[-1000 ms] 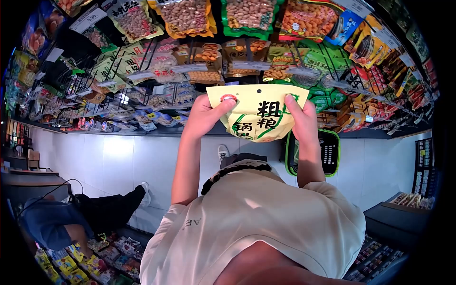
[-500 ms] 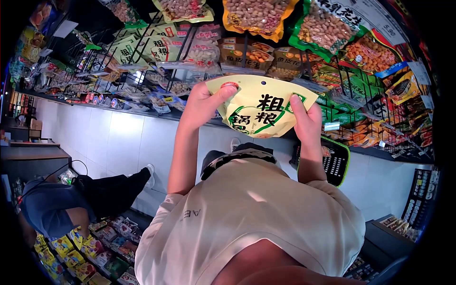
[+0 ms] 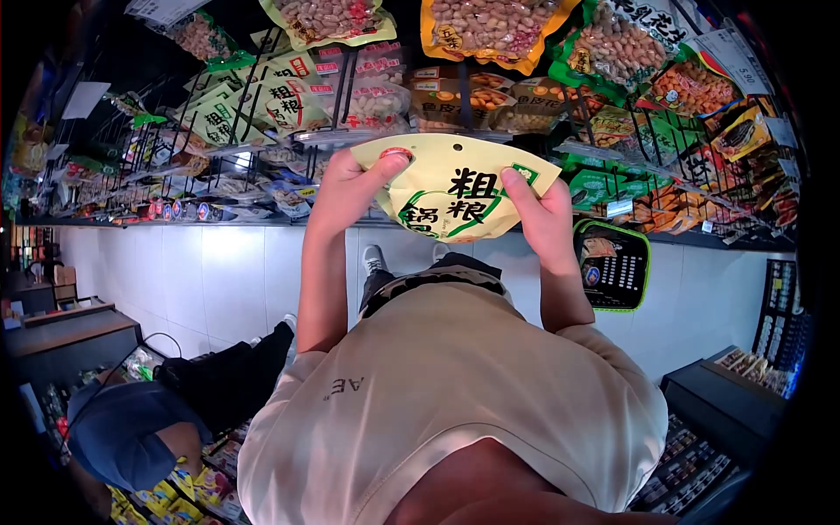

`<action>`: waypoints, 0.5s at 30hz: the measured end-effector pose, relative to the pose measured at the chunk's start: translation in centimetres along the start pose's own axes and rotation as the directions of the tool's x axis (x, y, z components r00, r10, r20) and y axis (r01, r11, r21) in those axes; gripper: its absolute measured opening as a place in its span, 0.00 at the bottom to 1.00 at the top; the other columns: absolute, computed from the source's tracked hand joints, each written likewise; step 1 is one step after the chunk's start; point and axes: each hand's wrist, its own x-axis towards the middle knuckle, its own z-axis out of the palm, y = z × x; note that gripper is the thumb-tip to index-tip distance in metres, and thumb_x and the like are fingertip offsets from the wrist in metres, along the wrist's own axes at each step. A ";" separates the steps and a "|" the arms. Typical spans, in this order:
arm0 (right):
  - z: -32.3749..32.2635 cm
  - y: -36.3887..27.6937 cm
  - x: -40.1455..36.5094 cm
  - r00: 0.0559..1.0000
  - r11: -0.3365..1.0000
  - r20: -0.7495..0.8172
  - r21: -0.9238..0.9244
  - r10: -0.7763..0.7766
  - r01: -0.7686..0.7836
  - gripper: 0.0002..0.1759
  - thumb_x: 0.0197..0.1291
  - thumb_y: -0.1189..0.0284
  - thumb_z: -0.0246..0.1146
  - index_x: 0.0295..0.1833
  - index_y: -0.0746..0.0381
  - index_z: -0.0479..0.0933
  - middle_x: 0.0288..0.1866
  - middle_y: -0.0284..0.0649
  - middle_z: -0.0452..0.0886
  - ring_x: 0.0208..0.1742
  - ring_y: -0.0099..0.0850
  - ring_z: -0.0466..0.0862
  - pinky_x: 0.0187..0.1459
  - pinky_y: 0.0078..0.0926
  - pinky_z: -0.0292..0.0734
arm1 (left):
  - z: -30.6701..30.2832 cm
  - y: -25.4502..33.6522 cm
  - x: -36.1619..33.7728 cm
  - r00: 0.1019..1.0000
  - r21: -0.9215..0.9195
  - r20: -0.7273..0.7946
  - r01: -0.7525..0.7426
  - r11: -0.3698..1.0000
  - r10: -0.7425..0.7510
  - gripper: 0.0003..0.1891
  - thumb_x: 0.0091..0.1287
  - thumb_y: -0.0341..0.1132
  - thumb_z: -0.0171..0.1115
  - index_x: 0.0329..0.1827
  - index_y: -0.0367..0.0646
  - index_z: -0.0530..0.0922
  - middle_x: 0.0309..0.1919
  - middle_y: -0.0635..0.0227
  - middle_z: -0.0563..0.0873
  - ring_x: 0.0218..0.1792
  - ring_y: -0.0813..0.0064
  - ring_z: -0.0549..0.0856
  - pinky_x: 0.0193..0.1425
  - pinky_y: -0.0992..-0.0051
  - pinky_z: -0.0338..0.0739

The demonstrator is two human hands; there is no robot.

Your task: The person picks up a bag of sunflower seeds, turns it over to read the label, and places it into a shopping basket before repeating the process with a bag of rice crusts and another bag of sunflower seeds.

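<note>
A pale yellow snack bag [image 3: 455,188] with large black characters and a green line is stretched between my two hands in front of the shelf. My left hand [image 3: 354,188] pinches its left top corner, thumb on the front beside a red mark. At the right top corner my right hand [image 3: 542,206] grips the bag, thumb by a green label. The fingers behind the bag are hidden. Similar pale bags [image 3: 284,98] hang on the rack behind, near brown peanut packs [image 3: 455,101].
Orange-edged [image 3: 490,31] and green-edged nut bags [image 3: 612,48] hang above. A black basket with a green rim [image 3: 643,280] stands on the floor at the right. Another person in a blue top [image 3: 131,429] is at the lower left, beside yellow packets [image 3: 166,494].
The bag and both my hands have shifted slightly left in the view. The basket shows more fully, and the other person appears lower and further right.
</note>
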 end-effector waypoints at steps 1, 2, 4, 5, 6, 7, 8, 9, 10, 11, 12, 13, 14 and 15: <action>0.9 0.1 0.0 1.000 1.000 -0.023 0.005 -0.006 0.006 0.14 0.63 0.70 0.55 0.49 0.69 0.74 0.38 0.34 0.80 0.37 0.17 0.77 0.38 0.15 0.72 | -0.6 -0.1 0.1 1.000 -0.030 0.008 -0.009 1.000 0.009 0.13 0.62 0.36 0.61 0.44 0.36 0.79 0.35 0.70 0.83 0.36 0.82 0.79 0.41 0.80 0.74; 1.7 0.0 -0.2 0.999 1.000 -0.036 0.000 -0.011 0.011 0.14 0.63 0.70 0.55 0.49 0.69 0.74 0.38 0.34 0.80 0.37 0.17 0.77 0.38 0.15 0.72 | -1.2 -0.2 0.0 1.000 -0.061 0.016 -0.020 0.998 0.021 0.13 0.62 0.36 0.61 0.43 0.36 0.79 0.35 0.70 0.83 0.36 0.82 0.79 0.41 0.80 0.74; 3.6 -0.1 -0.4 0.997 0.999 -0.070 -0.018 0.027 -0.028 0.14 0.64 0.71 0.54 0.49 0.69 0.73 0.39 0.35 0.80 0.37 0.17 0.77 0.38 0.15 0.72 | -2.8 -0.6 -0.2 0.998 -0.077 0.039 -0.042 0.996 0.045 0.13 0.62 0.36 0.61 0.43 0.35 0.79 0.35 0.70 0.83 0.36 0.82 0.80 0.40 0.80 0.74; 4.5 0.0 -0.7 0.996 0.999 -0.087 -0.024 0.023 -0.025 0.14 0.64 0.71 0.54 0.49 0.69 0.73 0.39 0.35 0.80 0.37 0.17 0.77 0.38 0.15 0.72 | -3.7 -0.6 -0.4 0.997 -0.091 0.046 -0.063 0.994 0.067 0.13 0.62 0.36 0.61 0.43 0.35 0.79 0.35 0.70 0.83 0.36 0.82 0.80 0.40 0.80 0.74; 5.4 0.3 -1.0 0.998 1.000 -0.063 -0.022 0.021 -0.022 0.14 0.64 0.71 0.54 0.49 0.69 0.73 0.39 0.35 0.80 0.37 0.17 0.77 0.38 0.15 0.72 | -4.7 -0.7 -0.7 0.996 -0.098 0.061 -0.062 0.993 0.068 0.13 0.62 0.36 0.61 0.43 0.35 0.79 0.35 0.70 0.83 0.36 0.82 0.80 0.40 0.80 0.74; 6.4 0.4 -1.1 0.999 1.000 -0.033 -0.020 0.018 -0.019 0.13 0.63 0.72 0.53 0.49 0.69 0.73 0.39 0.35 0.80 0.37 0.17 0.77 0.37 0.15 0.72 | -5.9 -0.7 -1.1 0.993 -0.093 0.103 -0.039 0.995 0.049 0.13 0.62 0.37 0.61 0.43 0.35 0.79 0.34 0.70 0.83 0.35 0.83 0.80 0.39 0.80 0.74; 7.8 0.3 -1.2 0.999 0.996 -0.026 -0.088 -0.035 0.033 0.12 0.63 0.74 0.53 0.48 0.69 0.74 0.38 0.35 0.81 0.36 0.17 0.77 0.36 0.15 0.72 | -7.2 -0.8 -1.5 0.990 -0.085 0.139 -0.017 0.996 0.028 0.13 0.62 0.37 0.60 0.43 0.35 0.79 0.34 0.70 0.84 0.35 0.83 0.80 0.38 0.80 0.74; 8.9 0.6 -1.3 0.999 0.995 -0.028 -0.091 -0.036 0.033 0.12 0.63 0.74 0.53 0.48 0.69 0.74 0.38 0.35 0.81 0.36 0.17 0.77 0.36 0.15 0.72 | -8.3 -0.8 -2.0 0.990 -0.088 0.141 -0.017 0.996 0.030 0.13 0.62 0.37 0.60 0.43 0.35 0.79 0.34 0.70 0.84 0.35 0.83 0.80 0.38 0.80 0.74; 10.0 1.1 -1.3 0.998 0.987 -0.022 -0.151 -0.058 0.054 0.11 0.62 0.74 0.54 0.46 0.69 0.75 0.37 0.35 0.81 0.35 0.17 0.77 0.35 0.15 0.72 | -9.6 -0.9 -2.5 0.986 -0.088 0.167 -0.011 0.996 0.026 0.13 0.62 0.37 0.60 0.43 0.35 0.79 0.34 0.70 0.84 0.34 0.83 0.80 0.37 0.80 0.74; 11.2 1.6 -1.3 0.997 0.975 -0.015 -0.210 -0.078 0.073 0.10 0.62 0.75 0.54 0.44 0.69 0.76 0.35 0.34 0.81 0.35 0.17 0.77 0.34 0.15 0.72 | -10.9 -1.1 -3.0 0.981 -0.090 0.193 -0.004 0.996 0.021 0.13 0.63 0.37 0.60 0.43 0.35 0.79 0.33 0.70 0.84 0.34 0.83 0.80 0.37 0.80 0.74; 12.7 1.7 -1.3 0.999 0.980 -0.033 -0.197 -0.040 0.033 0.09 0.61 0.75 0.54 0.42 0.69 0.76 0.33 0.34 0.80 0.33 0.16 0.76 0.33 0.14 0.71 | -12.4 -1.6 -3.5 0.978 -0.073 0.205 -0.022 0.997 0.037 0.13 0.63 0.37 0.60 0.43 0.35 0.79 0.33 0.70 0.84 0.34 0.83 0.79 0.37 0.80 0.74; 14.1 2.3 -1.3 0.998 0.979 -0.039 -0.200 -0.039 0.030 0.09 0.61 0.75 0.54 0.42 0.69 0.76 0.33 0.34 0.80 0.33 0.16 0.76 0.33 0.14 0.71 | -13.9 -2.0 -3.9 0.977 -0.076 0.211 -0.020 0.997 0.035 0.13 0.63 0.37 0.60 0.43 0.35 0.79 0.33 0.70 0.84 0.34 0.83 0.79 0.37 0.80 0.74; 15.4 3.2 -1.2 0.999 0.975 -0.034 -0.219 -0.024 0.016 0.09 0.61 0.75 0.55 0.42 0.69 0.76 0.33 0.34 0.80 0.32 0.15 0.76 0.33 0.14 0.70 | -15.4 -2.3 -4.4 0.982 -0.062 0.186 -0.023 0.998 0.034 0.13 0.63 0.37 0.60 0.43 0.35 0.79 0.33 0.70 0.83 0.34 0.83 0.79 0.37 0.80 0.74; 16.9 3.8 -1.1 1.000 0.971 -0.027 -0.240 -0.008 0.001 0.09 0.61 0.74 0.55 0.42 0.69 0.76 0.33 0.34 0.79 0.31 0.15 0.75 0.33 0.14 0.70 | -16.8 -2.6 -4.9 0.987 -0.049 0.158 -0.026 0.998 0.034 0.13 0.63 0.36 0.59 0.42 0.35 0.79 0.33 0.71 0.83 0.34 0.84 0.79 0.37 0.81 0.74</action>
